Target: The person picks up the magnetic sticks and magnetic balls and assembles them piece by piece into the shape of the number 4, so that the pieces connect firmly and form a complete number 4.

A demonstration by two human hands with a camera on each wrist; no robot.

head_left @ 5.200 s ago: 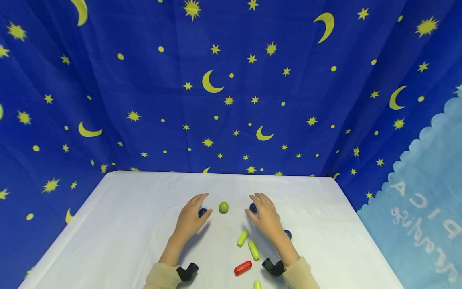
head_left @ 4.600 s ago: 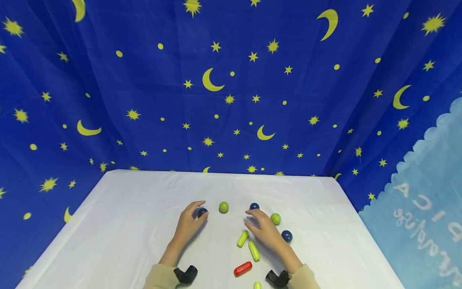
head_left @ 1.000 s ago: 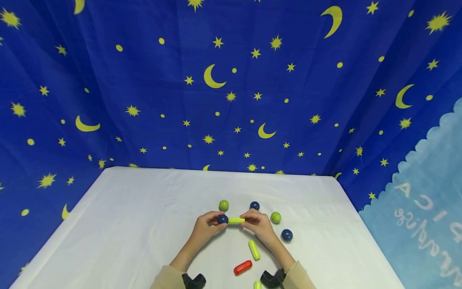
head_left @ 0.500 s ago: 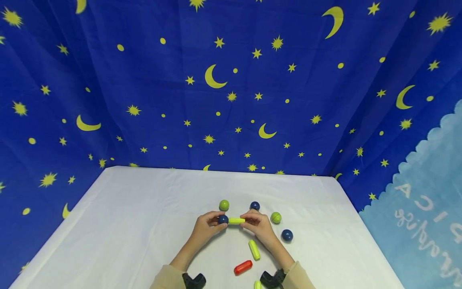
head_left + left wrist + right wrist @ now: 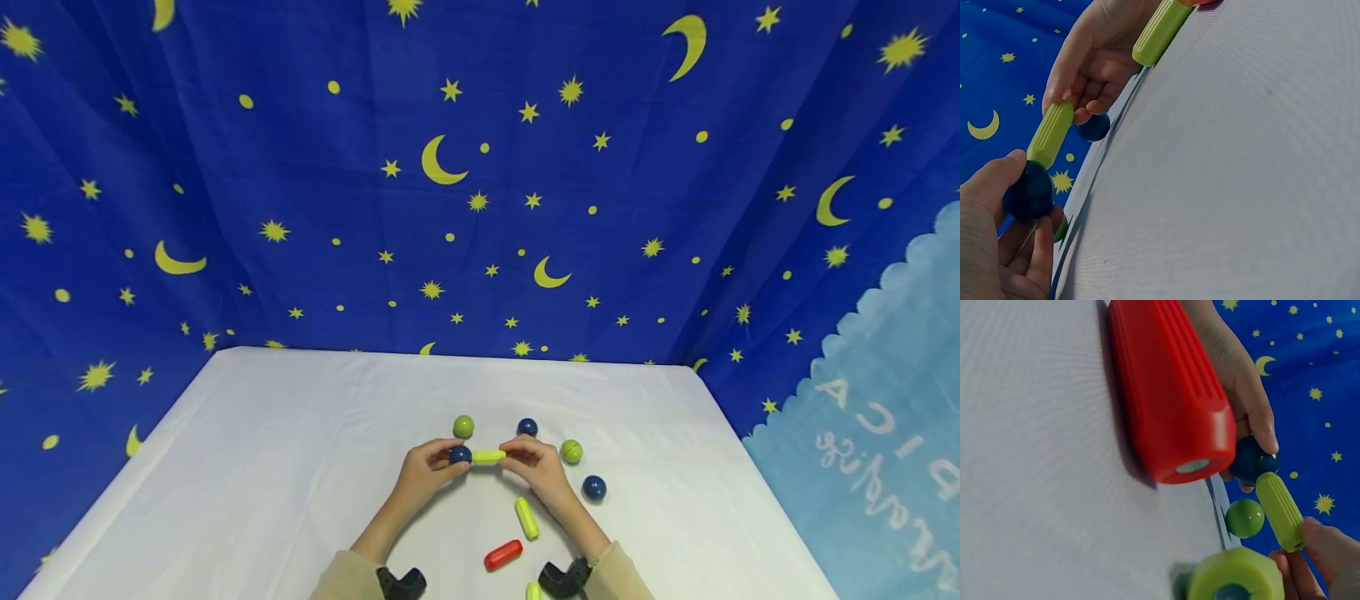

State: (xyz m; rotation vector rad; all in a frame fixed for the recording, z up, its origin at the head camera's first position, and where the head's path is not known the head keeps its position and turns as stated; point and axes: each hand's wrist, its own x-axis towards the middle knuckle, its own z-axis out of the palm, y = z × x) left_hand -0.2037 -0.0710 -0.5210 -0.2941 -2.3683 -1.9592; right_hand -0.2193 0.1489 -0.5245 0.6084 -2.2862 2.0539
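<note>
My left hand (image 5: pixel 422 477) pinches a dark blue ball (image 5: pixel 461 455) between thumb and fingers. Opposite it, my right hand (image 5: pixel 546 477) grips one end of a yellow-green ridged rod (image 5: pixel 488 457). The rod's other end touches the ball, so the two form a line between my hands. In the left wrist view, this rod (image 5: pixel 1051 134) meets the ball (image 5: pixel 1030 192) end-on. The right wrist view has the same contact, between the rod (image 5: pixel 1280 509) and the ball (image 5: pixel 1252 461). Whether they stick together cannot be told.
Behind my hands lie a green ball (image 5: pixel 463 426) and a blue ball (image 5: pixel 527 427). Another green ball (image 5: pixel 572 452) and blue ball (image 5: pixel 594 487) are to the right. Nearer are a yellow-green rod (image 5: pixel 527 518), a red rod (image 5: pixel 503 555) and a partly cut-off rod (image 5: pixel 533 591).
Both hands were earlier apart and holding nothing. The left brought the blue ball rightward; the right picked the yellow-green rod off the table and they met. Over the last second, almost nothing moved.
</note>
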